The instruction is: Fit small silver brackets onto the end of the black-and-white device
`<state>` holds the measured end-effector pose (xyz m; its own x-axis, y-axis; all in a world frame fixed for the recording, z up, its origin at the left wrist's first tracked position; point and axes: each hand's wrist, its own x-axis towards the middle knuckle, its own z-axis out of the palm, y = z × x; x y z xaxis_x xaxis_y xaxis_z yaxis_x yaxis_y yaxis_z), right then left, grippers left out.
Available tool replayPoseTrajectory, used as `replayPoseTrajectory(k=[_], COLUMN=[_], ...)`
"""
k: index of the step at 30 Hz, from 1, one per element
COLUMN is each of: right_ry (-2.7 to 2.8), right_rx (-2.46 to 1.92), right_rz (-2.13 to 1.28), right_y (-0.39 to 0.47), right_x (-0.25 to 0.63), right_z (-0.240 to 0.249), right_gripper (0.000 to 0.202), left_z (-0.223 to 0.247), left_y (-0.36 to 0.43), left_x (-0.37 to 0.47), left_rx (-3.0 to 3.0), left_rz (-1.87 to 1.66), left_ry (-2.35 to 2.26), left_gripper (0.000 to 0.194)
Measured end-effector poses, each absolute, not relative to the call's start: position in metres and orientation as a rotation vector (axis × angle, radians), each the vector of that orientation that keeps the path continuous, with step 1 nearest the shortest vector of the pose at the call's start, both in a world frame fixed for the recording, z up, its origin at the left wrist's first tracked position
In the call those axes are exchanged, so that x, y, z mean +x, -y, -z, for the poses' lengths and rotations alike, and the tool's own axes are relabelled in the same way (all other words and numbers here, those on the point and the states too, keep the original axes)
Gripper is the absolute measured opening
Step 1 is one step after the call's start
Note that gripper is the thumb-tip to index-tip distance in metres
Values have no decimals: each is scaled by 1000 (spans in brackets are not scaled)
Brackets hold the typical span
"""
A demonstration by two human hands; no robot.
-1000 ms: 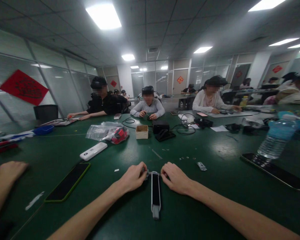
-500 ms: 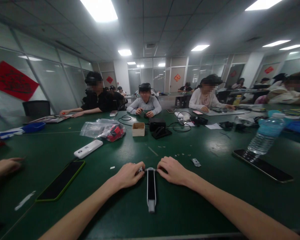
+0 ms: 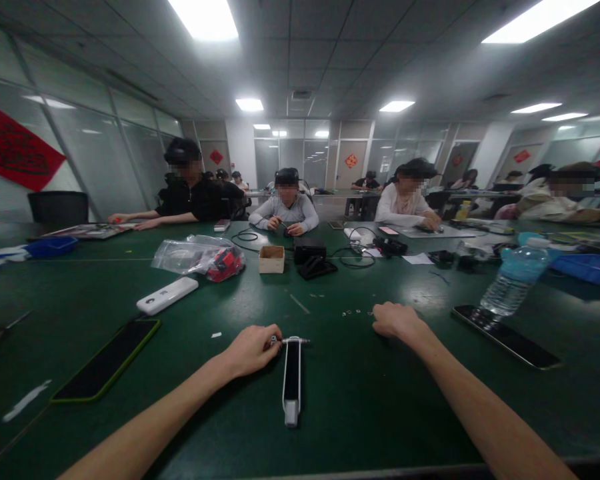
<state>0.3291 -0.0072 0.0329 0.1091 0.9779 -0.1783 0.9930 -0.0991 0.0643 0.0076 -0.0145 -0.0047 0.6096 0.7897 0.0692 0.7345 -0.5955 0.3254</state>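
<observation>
**Right hand withdrawn from device; left hand alone at its far end**

At far left on the surface (image 3: 360, 413), a green-edged phone (image 3: 107, 361) lay flat, with a white oblong unit (image 3: 167, 296) just beyond it. Next came the left hand (image 3: 254, 350), fingers curled and pinching a small metal fitting (image 3: 273, 341) just beside the device. The slim white-framed device (image 3: 292, 380) lay flat in front of the wearer, a thin rod (image 3: 305, 341) crossing its far end and jutting out to the right.

Change noted: the right hand (image 3: 400, 321) had moved from the rod's right side to a point well apart, near some tiny loose pieces (image 3: 359, 311). Its fingers were curled down; whether they gripped anything could not be told. The loose metal piece previously seen there was out of sight, probably beneath that hand. In consequence, the rod's right end was exposed and only the left hand attended the assembly. At far right, a bottle (image 3: 515, 280) stood by a black phone (image 3: 505, 337)
</observation>
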Motion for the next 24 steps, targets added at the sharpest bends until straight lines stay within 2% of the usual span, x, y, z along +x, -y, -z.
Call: replayPoseTrajectory(k=[7, 12, 17, 24], right_ry=[-2278, -2709, -2837, -2948], right_rx=[2100, 1914, 1824, 1770], right_rz=[179, 499, 736, 777], right_y=[15, 21, 28, 30], right_x=[303, 262, 243, 242], right_z=[-36, -9, 7, 8], right_gripper=[19, 19, 19, 19], left_z=[10, 11, 10, 13], left_y=[15, 17, 18, 16], left_x=[11, 13, 13, 13], left_rx=[2627, 2653, 2668, 2693], left_rz=[-313, -331, -323, -311], left_ry=[-1284, -1293, -1281, -1285], left_gripper=[17, 15, 13, 12])
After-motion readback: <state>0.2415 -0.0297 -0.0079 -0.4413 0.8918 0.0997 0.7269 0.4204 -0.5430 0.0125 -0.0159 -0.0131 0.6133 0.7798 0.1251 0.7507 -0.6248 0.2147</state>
